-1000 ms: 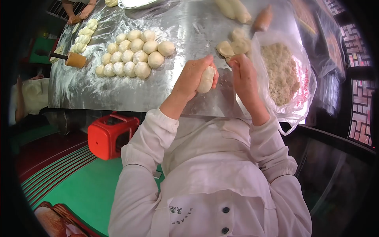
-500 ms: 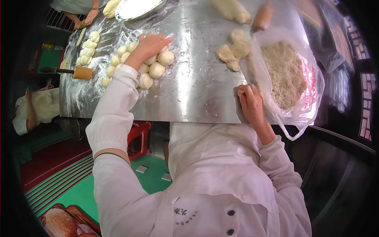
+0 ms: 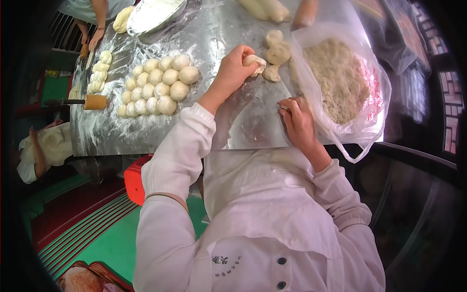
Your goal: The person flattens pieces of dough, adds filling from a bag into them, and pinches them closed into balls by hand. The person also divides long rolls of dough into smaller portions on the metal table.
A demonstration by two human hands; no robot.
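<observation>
My left hand [image 3: 232,69] is closed around a flattened piece of dough [image 3: 255,64], which bulges past the fingertips. Just beside it on the steel table [image 3: 253,112] lie a small lump of dough [image 3: 271,73] and a larger, uneven one [image 3: 278,51]. My right hand [image 3: 299,125] rests near the table's front edge with its fingers curled in; whatever they may hold is hidden. Touching distance from it is a clear plastic bag [image 3: 335,131] with a mass of rough, crumbly filling [image 3: 335,82]. Several round dough balls [image 3: 155,76] stand in rows left of my left hand.
A rolling pin [image 3: 305,13] and a long dough piece [image 3: 265,9] lie at the back. A white basin of flour [image 3: 154,15] stands back left. A wooden-headed tool [image 3: 95,102] and twisted dough [image 3: 100,73] lie farther left, near another person's hand [image 3: 96,40].
My left hand has moved right, from the dough balls to the loose dough, and closed on a piece. My right hand stays near the bag. The view has shifted slightly.
</observation>
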